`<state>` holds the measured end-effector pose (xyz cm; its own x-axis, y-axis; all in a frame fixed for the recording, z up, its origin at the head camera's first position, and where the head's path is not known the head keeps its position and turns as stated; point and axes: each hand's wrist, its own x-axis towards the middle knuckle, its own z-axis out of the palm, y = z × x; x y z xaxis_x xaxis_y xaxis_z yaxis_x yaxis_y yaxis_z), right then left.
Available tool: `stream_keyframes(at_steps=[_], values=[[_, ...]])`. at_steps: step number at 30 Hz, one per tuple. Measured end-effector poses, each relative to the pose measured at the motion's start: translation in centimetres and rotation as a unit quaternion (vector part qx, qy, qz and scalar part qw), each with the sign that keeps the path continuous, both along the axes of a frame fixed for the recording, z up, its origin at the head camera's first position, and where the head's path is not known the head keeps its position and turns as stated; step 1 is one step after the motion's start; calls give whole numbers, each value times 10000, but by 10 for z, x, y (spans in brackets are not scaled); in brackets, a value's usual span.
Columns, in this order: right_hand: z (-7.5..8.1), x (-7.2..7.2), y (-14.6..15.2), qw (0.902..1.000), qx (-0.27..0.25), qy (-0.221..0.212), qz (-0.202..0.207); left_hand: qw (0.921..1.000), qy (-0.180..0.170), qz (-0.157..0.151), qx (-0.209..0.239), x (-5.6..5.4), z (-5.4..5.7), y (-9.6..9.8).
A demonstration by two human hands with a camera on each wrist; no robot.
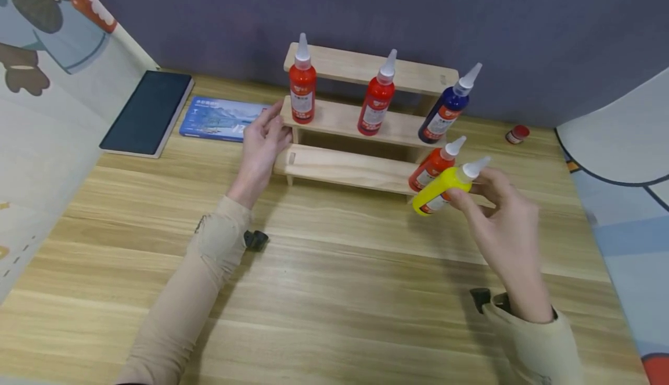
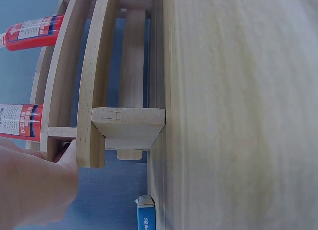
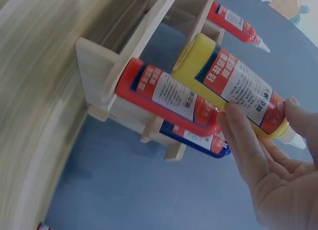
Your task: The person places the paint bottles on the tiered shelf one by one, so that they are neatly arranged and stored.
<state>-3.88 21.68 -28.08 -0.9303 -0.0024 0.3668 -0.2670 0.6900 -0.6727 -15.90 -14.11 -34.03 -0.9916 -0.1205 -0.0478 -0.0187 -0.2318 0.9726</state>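
My right hand [image 1: 504, 228] pinches a yellow squeeze bottle [image 1: 441, 190] with a white nozzle cap, tilted, in front of the lower right end of a three-step wooden rack [image 1: 355, 167]. In the right wrist view the yellow bottle [image 3: 233, 86] overlaps a red bottle [image 3: 166, 96] that stands on the lowest step. My left hand [image 1: 261, 150] grips the rack's left end at the middle step. That step bears a red bottle [image 1: 302, 92] at its left, another red bottle [image 1: 376, 103] near its middle and a dark blue bottle [image 1: 444, 112] at its right.
Left of the rack lie a blue box [image 1: 219, 119] with a mountain picture and a dark-covered book [image 1: 148, 112]. A small red-lidded jar [image 1: 517, 135] stands on the wooden table [image 1: 334, 292] to the right. A dark panel [image 1: 366, 7] rises behind the rack.
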Motion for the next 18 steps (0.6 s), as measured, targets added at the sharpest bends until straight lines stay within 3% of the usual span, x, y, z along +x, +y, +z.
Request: stream_keyframes(at_steps=[13,18], values=[[-8,-22,-28,9989,-63,270,386,10000,39,-24,6,-2,-1,-1],[-16,-30,-39,9969,166,530,560,10000,53,-25,-31,-2,-2,-1]])
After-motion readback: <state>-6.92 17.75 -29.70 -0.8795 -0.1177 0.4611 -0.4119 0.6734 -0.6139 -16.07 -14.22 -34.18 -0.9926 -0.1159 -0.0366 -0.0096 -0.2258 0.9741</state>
